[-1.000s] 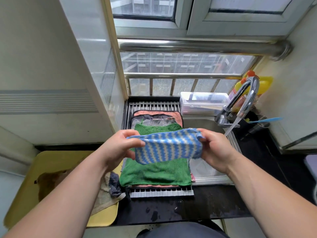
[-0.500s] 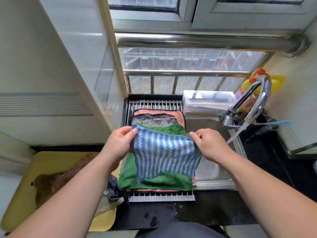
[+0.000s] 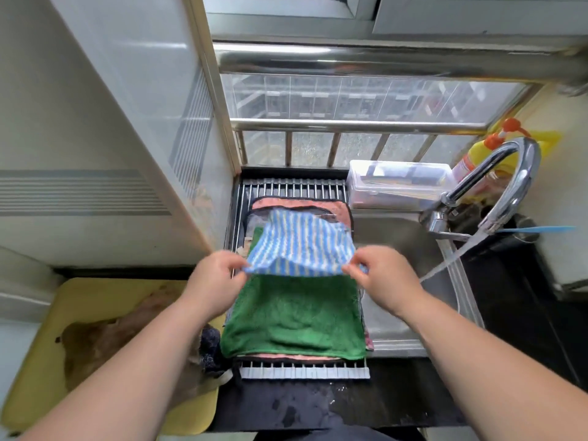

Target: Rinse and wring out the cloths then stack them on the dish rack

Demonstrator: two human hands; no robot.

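Striped cloth swings out flat over rack, no longer hanging; left grip and right grip pinch its near corners, spreading it square atop green cloth.

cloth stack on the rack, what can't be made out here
Head view only.
- Lower cloths: covered by green cloth and striped cloth; only edges show, count unclear.
- Striped cloth's far edge: blurred; whether it rests on anything, cannot tell.
- Brown thing on yellow tray: partly behind left arm, blurred.

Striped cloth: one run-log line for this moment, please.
left hand pinches striped cloth | right hand pinches it | over green cloth, dish rack
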